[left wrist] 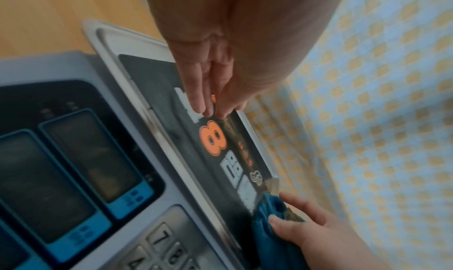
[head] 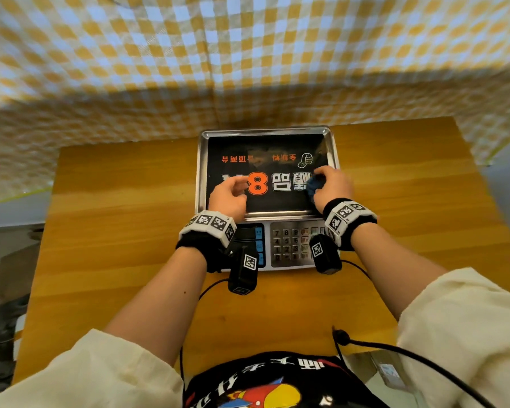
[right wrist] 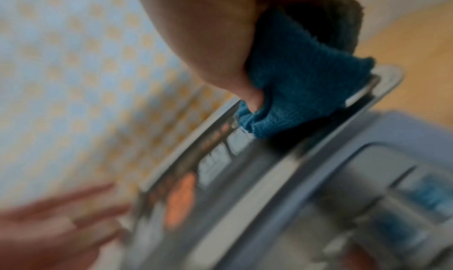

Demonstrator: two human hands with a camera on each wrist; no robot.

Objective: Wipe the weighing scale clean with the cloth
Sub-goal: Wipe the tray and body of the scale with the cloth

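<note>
Weighing scale (head: 267, 198) wiping is proceeding: right hand (head: 331, 187) fingers are clamping the cloth (head: 315, 185) at the pan's 3 o'clock edge. Left hand (head: 228, 194), fingers relaxed and apart, is resting near 9 o'clock; remaining pan and keypad (head: 295, 244) appear unwiped.

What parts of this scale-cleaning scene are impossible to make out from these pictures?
- Head view: wrist cameras cover part of the scale's keypad and displays.
- Head view: the right hand covers most of the blue cloth.
- Right wrist view: motion blur smears the left hand and tray print.
- Small orange tray lettering: unreadable.

Blue cloth (head: 315, 185), black-and-orange scale pan (head: 265, 148), yellow-and-white checked backdrop (head: 189, 54), wooden-brown table (head: 115, 216).
</note>
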